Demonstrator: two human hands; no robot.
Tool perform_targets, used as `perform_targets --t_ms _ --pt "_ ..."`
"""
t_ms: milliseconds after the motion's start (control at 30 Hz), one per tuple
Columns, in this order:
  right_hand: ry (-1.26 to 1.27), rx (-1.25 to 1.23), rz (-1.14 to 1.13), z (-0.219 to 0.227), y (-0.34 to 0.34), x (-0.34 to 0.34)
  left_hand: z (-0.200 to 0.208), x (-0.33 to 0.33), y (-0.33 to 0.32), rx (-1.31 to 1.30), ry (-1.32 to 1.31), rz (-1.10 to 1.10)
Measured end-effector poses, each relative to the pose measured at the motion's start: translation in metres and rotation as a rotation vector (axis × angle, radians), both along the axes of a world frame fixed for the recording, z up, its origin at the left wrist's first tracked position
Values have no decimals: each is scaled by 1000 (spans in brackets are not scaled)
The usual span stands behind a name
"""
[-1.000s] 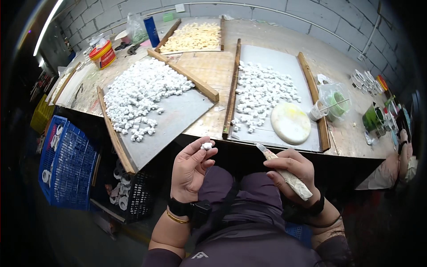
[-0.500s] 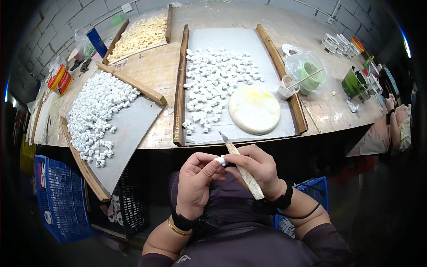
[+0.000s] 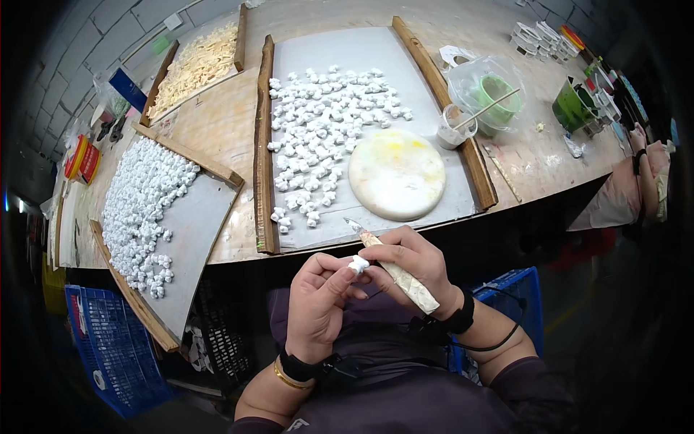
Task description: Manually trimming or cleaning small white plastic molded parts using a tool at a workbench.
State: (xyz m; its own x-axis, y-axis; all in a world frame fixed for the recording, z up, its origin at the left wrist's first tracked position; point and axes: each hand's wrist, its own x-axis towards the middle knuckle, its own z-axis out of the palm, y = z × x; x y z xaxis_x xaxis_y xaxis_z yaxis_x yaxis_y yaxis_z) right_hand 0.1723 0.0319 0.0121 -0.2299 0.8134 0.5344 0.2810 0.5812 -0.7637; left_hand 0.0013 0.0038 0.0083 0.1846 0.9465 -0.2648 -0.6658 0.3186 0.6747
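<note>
Our left hand (image 3: pixel 318 296), half-curled, pinched a white piece (image 3: pixel 358 265) before the table (image 3: pixel 235 230); our right hand (image 3: pixel 425 269) curled round a pointed tool (image 3: pixel 413 287). Whether heaped pieces (image 3: pixel 141 199) or spread pieces (image 3: pixel 327 123) were finished, we couldn't tell.

On the near side of the round white slab (image 3: pixel 397 179), the left hand (image 3: pixel 322 300) pinches 1 small white piece (image 3: pixel 358 265), and the right hand (image 3: pixel 416 264), just beside it, grips 1 knife (image 3: pixel 405 281) with a wrapped handle. Left of the slab lie many loose white pieces (image 3: pixel 318 137); right of it stand 1 small cup (image 3: pixel 450 134) with a stick (image 3: pixel 491 107) and 1 green cup (image 3: pixel 500 90).
</note>
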Motion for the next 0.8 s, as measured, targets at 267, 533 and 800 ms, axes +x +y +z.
perform_targets --t_ms 267,533,800 --pt "-80 153 -100 -3 1 18 6 9 7 -51 20 -91" --pt "-84 69 -378 -28 16 67 2 16 8 -125 115 -64" --pt "-25 -34 -386 -35 24 70 -6 14 9 -136 85 -22"
